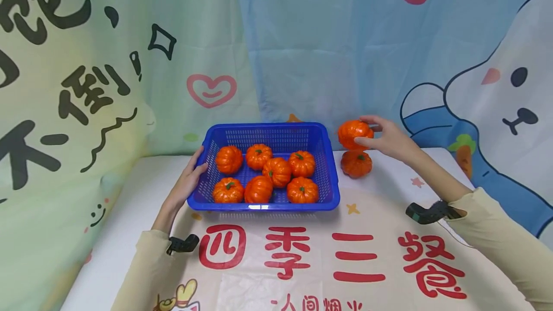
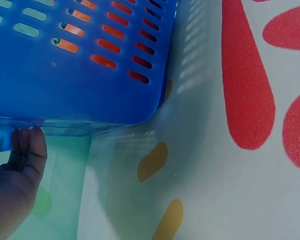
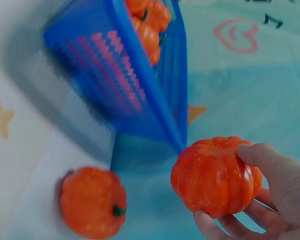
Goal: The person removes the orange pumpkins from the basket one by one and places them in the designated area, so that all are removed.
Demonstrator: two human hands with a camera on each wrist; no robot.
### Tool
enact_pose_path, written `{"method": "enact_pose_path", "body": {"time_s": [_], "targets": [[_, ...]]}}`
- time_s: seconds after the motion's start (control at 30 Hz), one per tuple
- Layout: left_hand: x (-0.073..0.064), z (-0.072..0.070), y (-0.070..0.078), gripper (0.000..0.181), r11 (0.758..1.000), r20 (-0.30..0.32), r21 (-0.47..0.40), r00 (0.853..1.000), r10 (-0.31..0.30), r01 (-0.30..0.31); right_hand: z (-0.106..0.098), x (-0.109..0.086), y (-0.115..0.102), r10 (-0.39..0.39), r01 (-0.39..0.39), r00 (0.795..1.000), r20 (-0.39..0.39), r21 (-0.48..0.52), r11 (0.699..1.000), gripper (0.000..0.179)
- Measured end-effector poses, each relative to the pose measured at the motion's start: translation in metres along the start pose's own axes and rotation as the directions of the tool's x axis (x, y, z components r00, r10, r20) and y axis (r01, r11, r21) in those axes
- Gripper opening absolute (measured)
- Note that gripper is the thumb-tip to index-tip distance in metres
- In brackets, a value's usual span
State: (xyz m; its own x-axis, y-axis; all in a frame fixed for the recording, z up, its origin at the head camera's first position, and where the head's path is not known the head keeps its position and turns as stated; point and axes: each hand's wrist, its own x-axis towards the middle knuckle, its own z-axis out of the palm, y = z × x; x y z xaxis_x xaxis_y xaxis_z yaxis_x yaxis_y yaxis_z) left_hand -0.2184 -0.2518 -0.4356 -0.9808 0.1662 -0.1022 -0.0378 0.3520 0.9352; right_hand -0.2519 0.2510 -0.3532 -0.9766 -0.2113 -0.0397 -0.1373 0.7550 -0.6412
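Pumpkin [image 1: 351, 134], glossy and ribbed, sits pinched in the right hand [image 1: 387, 138]; the left hand [image 1: 186, 180], fingers nearly straight, touches the perforated basket's [image 1: 263, 207] left side.

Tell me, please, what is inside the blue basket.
Seven orange pumpkins lie inside the blue basket, some showing green stems. Bare floor shows between them. The floor directly beneath the pumpkins is covered, so what is there cannot be seen.

Glossy pumpkins [image 1: 277, 172], a shiny plastic basket [image 1: 294, 207] (smooth, too), a matt, softly creased cloth backdrop [image 1: 298, 80].
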Motion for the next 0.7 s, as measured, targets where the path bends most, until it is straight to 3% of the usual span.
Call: {"method": "enact_pose_path", "body": {"time_s": [0.23,0.7], "targets": [[-0.011,0.003,0.019,0.062,1.000,0.005,0.011,1.000,-0.007,0.007,-0.009,-0.003,0.035,0.055,-0.059,0.995,-0.079,-0.050,0.997,0.073],[-0.008,0.002,0.016,0.062,1.000,0.006,0.015,1.000,-0.010,0.010,-0.012,-0.019,0.088,0.120,-0.126,0.987,-0.105,-0.057,0.990,0.072]]}}
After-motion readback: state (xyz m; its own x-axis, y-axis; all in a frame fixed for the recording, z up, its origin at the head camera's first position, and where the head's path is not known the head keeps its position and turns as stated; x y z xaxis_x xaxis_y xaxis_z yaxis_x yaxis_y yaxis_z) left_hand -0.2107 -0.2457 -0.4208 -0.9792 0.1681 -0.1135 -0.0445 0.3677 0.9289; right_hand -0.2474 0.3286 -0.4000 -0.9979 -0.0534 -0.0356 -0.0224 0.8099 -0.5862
